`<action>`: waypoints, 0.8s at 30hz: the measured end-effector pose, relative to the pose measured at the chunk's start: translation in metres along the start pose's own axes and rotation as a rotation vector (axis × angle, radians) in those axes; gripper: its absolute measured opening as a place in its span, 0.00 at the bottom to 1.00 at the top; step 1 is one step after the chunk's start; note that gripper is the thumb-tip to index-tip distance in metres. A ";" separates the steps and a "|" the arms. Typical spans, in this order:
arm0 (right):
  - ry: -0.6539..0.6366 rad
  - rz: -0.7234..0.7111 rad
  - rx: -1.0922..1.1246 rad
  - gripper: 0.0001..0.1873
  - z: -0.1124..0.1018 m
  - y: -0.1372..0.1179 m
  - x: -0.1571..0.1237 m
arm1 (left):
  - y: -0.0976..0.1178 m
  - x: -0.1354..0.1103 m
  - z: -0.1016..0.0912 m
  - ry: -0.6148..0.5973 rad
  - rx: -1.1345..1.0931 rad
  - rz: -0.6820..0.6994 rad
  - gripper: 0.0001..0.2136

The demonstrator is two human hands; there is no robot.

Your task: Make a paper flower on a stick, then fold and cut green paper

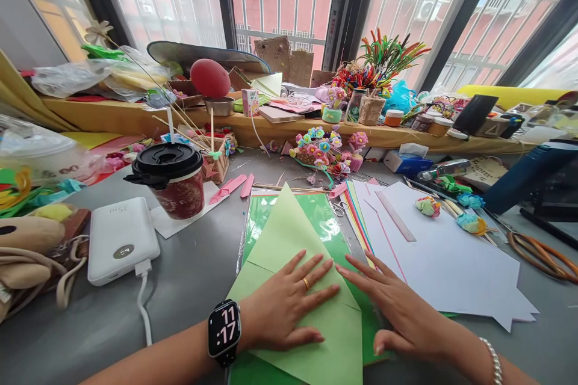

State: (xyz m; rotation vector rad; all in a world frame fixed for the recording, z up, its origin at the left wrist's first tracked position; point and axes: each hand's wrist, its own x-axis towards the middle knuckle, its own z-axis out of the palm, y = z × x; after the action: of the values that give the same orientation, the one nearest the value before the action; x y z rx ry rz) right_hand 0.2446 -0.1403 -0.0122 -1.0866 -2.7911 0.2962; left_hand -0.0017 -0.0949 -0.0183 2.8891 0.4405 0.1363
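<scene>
The paper (pixel 285 225), light green with a pointed far end, lies in the near middle on a darker green pack (pixel 324 221) on the grey surface (pixel 194 289). The left hand (pixel 273 307), wearing a ring (pixel 306 283) and a watch (pixel 224 329), rests flat across the paper; its grip is apart, fingers spread. The right hand (pixel 401 308) is at the paper's right edge, grip also apart, thumb well away from the fingers; I cannot tell whether its fingertips press down.

To the right lie white sheets (pixel 447 277) with a ruler (pixel 395 215) on them; scissors (pixel 341 207) show just beside the pack. To the left are a power bank (pixel 121 240) with a cable (pixel 142 304) and, farther off, a lidded cup (pixel 179 195). Flowers (pixel 318 147) stand at the far side, and a red balloon (pixel 210 79) sits beyond, left of them.
</scene>
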 end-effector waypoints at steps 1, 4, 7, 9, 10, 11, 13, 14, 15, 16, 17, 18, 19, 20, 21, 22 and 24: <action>0.000 -0.014 -0.005 0.44 -0.001 0.000 0.005 | 0.000 0.000 0.000 0.005 0.003 0.002 0.29; 0.012 -0.039 -0.032 0.45 0.000 0.000 0.014 | -0.001 -0.001 0.001 0.025 0.013 0.009 0.29; 0.035 -0.018 -0.063 0.44 0.003 0.003 0.013 | -0.001 -0.001 0.001 0.036 0.012 0.014 0.29; 0.046 0.002 -0.077 0.44 0.006 0.006 0.011 | -0.001 -0.001 0.000 0.028 0.007 0.011 0.29; 0.050 0.008 -0.081 0.43 0.007 0.007 0.011 | 0.000 -0.001 0.000 0.024 0.004 0.008 0.29; 0.051 0.011 -0.082 0.43 0.007 0.009 0.010 | 0.000 -0.001 0.000 0.023 0.001 0.003 0.29; 0.054 0.008 -0.080 0.43 0.008 0.011 0.010 | 0.000 -0.002 -0.001 0.027 -0.004 0.001 0.28; 0.054 0.002 -0.077 0.43 0.007 0.011 0.011 | 0.000 -0.002 -0.002 0.031 -0.006 0.005 0.28; 0.052 -0.008 -0.074 0.42 0.007 0.011 0.011 | 0.000 -0.003 -0.004 0.035 -0.009 0.011 0.28; 0.049 -0.018 -0.069 0.43 0.006 0.010 0.012 | 0.000 -0.003 -0.006 0.037 -0.013 0.021 0.28; 0.043 -0.028 -0.063 0.43 0.005 0.009 0.012 | -0.001 -0.004 -0.008 0.036 -0.019 0.035 0.28; 0.035 -0.039 -0.057 0.43 0.004 0.007 0.012 | -0.002 -0.005 -0.012 0.034 -0.026 0.048 0.27; 0.025 -0.050 -0.053 0.43 0.004 0.005 0.013 | -0.003 -0.006 -0.015 0.031 -0.034 0.060 0.26; 0.019 -0.060 -0.053 0.43 0.004 0.003 0.013 | -0.003 -0.008 -0.018 0.026 -0.041 0.071 0.25; 0.015 -0.070 -0.056 0.43 0.004 0.001 0.014 | -0.004 -0.009 -0.020 0.020 -0.047 0.074 0.24; 0.014 -0.080 -0.064 0.44 0.004 -0.001 0.014 | -0.004 -0.010 -0.021 0.015 -0.051 0.068 0.24; 0.013 -0.092 -0.087 0.44 0.006 -0.004 0.015 | -0.003 -0.011 -0.020 0.004 -0.053 0.038 0.27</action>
State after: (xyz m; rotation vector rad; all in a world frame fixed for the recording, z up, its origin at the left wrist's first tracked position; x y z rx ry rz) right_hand 0.2294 -0.1337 -0.0163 -0.9693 -2.8559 0.1590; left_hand -0.0159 -0.0915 -0.0007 2.8464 0.3764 0.1576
